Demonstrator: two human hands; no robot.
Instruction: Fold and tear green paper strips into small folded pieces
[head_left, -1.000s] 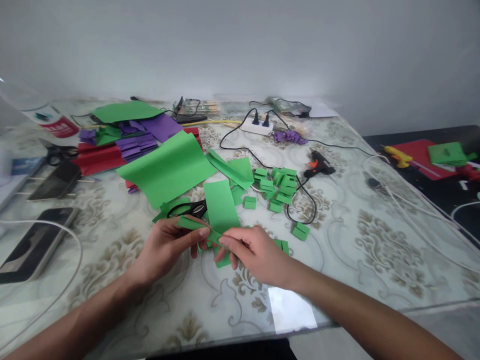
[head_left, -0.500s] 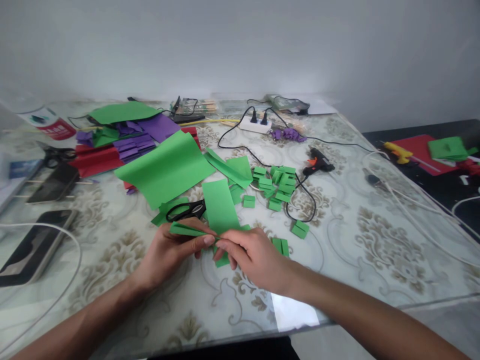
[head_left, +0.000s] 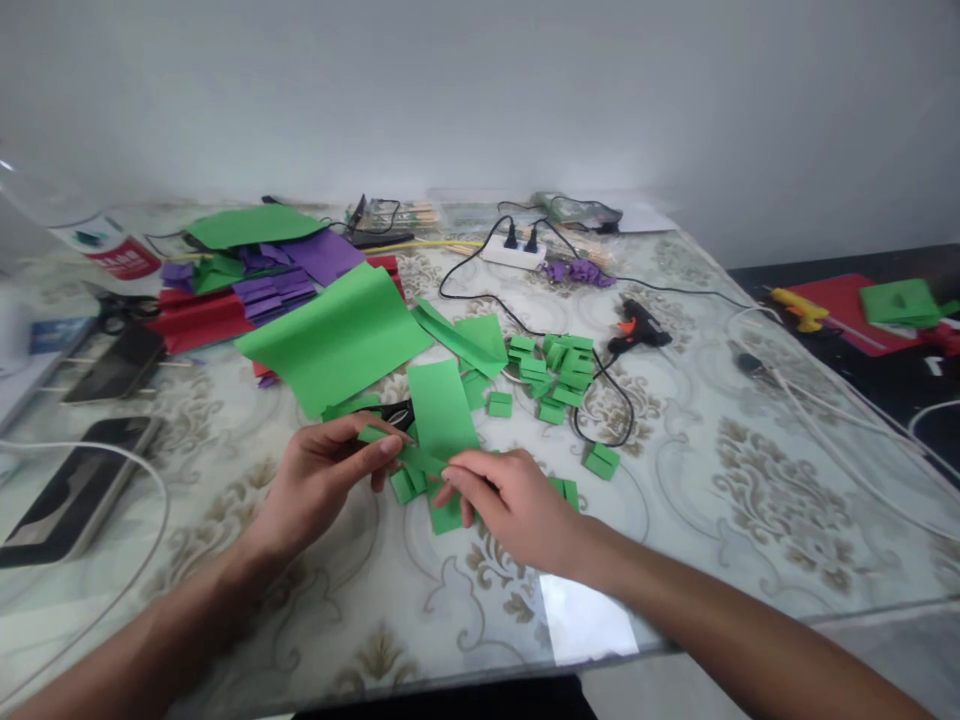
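Between my two hands stretches a narrow green paper strip point(head_left: 421, 459). My left hand point(head_left: 324, 475) pinches its left part between thumb and fingers. The strip's other end is pinched by the fingertips of my right hand point(head_left: 514, 502). Just beneath, a wider green paper piece point(head_left: 442, 405) lies on the table, with small folded green pieces point(head_left: 405, 484) beside it. Black-handled scissors point(head_left: 396, 412) lie behind my left hand, partly covered by it and by paper. A pile of small folded green pieces point(head_left: 555, 370) lies beyond my right hand.
A large green sheet point(head_left: 337, 335) and purple and red papers point(head_left: 274, 292) lie back left. A black glue gun point(head_left: 637, 328) with a looping cord rests right of the pile. Behind is a white power strip point(head_left: 514, 251). A phone point(head_left: 75, 490) and a white cable lie left.
My hands have drawn slightly apart, and my left hand has shifted left. The strip, earlier bunched at the fingertips, now shows its flat face between them.
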